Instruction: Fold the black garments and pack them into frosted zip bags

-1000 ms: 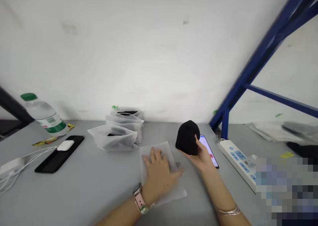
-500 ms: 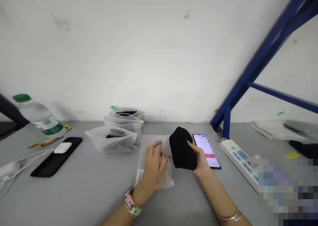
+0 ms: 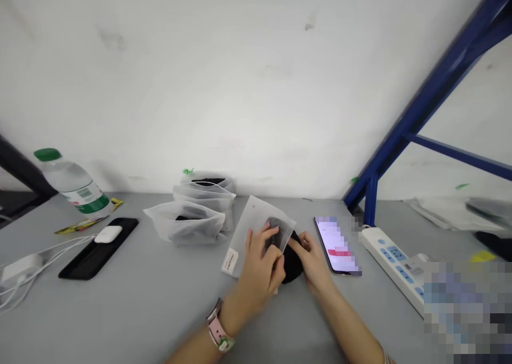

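A: Left hand (image 3: 256, 270) is lying over the frosted bag (image 3: 246, 220), fingers bent and apart. Is it pinching a layer?

B: Cannot tell; the fingertips are bunching near the open edge, and the hand itself is hiding the thumb's contact. Right hand (image 3: 316, 262) is curling its fingers and gripping the black cloth item (image 3: 293, 265).

A: Location of the item?

B: At the bag's mouth. Part is showing dark through the film, the rest is sitting outside, between the hands. The bag is slanting above the desk (image 3: 140, 316), its printed label (image 3: 230, 261) facing up at the near left corner.

A: Failure modes?

B: My judgement: the mouth is looking narrow against the bulky cloth. If the left fingers are pressing both layers together, the opening could close and the cloth could bunch at the rim. Pushing harder could crease the film or strain a side seam.

A: Anything nearby?

B: Minor. The phone (image 3: 336, 246) is lying just beyond the right hand, so a wide elbow swing could nudge it. The filled bags (image 3: 192, 222) are standing left of the work; a sideways slip could tip the nearest.
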The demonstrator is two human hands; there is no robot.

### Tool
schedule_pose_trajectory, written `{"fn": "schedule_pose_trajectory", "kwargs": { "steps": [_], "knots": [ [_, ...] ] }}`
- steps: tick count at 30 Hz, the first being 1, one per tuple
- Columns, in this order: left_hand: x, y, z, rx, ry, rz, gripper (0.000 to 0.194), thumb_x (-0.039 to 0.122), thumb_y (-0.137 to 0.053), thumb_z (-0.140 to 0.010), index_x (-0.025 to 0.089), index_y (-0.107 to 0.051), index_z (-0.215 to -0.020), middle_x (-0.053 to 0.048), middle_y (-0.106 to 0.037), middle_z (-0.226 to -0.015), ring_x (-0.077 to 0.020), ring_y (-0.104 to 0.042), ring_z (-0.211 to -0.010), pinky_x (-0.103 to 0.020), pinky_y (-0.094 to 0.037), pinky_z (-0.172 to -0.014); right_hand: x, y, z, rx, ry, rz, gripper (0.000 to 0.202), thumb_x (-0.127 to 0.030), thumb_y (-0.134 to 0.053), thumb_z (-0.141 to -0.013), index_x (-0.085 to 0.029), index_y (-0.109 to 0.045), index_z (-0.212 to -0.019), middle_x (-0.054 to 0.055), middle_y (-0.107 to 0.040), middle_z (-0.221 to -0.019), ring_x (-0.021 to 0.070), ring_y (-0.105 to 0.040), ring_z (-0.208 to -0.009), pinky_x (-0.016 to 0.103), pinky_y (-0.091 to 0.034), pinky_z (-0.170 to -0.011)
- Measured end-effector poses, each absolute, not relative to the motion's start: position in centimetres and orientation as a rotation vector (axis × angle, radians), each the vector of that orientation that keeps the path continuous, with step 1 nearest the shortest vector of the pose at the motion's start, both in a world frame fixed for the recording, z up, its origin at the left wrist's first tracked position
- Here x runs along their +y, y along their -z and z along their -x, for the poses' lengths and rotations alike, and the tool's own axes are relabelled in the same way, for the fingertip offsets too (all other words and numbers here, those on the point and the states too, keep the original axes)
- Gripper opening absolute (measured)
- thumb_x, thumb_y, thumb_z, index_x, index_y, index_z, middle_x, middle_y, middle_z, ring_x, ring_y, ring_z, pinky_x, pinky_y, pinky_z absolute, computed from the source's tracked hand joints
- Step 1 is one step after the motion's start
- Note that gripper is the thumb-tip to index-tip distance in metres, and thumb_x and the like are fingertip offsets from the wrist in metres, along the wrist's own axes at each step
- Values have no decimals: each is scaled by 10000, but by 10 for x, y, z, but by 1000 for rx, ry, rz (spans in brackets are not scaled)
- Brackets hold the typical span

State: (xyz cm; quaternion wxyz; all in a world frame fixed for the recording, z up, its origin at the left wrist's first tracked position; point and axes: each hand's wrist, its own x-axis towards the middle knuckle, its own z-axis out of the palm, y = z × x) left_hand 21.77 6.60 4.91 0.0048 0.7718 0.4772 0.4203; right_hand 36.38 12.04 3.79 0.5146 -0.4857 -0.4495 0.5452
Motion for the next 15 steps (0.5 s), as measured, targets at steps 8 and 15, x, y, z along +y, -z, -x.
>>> {"fn": "schedule_pose_trajectory", "kwargs": {
  "steps": [8,15],
  "knots": [
    [63,-49,-229,1382,-1461,-2492,135,72,-484,-884,189,-551,-883,-134,-495,-1366,-289,-386,-1378,-588,-291,-1149,110,-22,-346,-908,-1219,992,338,-306,-828,-587,-216,-508,-648,-79,-527,-607,115,-471,-594,240,-398,-578],
    [64,-48,-231,1469,-1407,-2475,117,111,-513,-880,202,-582,-853,-136,-472,-1396,-289,-427,-1325,-577,-308,-1119,115,-22,-345,-506,-1724,862,320,-441,-766,-660,-223,-728,-891,33,-755,-900,239,-680,-841,357,-547,-774]
  ]
}}
